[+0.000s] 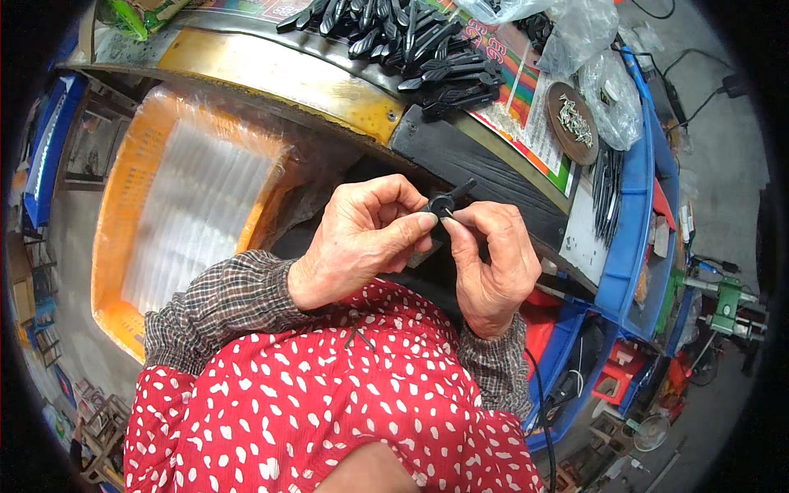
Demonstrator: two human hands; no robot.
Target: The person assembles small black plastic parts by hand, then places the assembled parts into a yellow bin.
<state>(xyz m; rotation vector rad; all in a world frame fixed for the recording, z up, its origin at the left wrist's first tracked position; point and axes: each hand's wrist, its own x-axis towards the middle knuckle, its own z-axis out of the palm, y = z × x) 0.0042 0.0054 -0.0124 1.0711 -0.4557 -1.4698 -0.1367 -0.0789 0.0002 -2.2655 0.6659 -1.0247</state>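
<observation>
Between thumb and fingers, my left hand [362, 238] grips a small black plastic part [442, 202] with a round ring-shaped end and a short stem pointing up and right. My right hand [496, 263] is pinched closed right at the ring's edge. A tiny bright spot shows at its fingertips, too small to name. Both hands are above my lap, by the near edge of the workbench. Beyond them, a heap of long black plastic pieces [411, 37] lies on the bench. Small silver metal pins or screws [574, 120] sit in a round brown dish [559, 141].
An orange plastic basket [111, 238] lined with clear film stands at the left. Clear plastic bags [610, 103] and thin black strips [608, 193] lie near the dish. Blue trays [626, 238] border the bench on the right. A green clamp-like tool [727, 308] stands farther right.
</observation>
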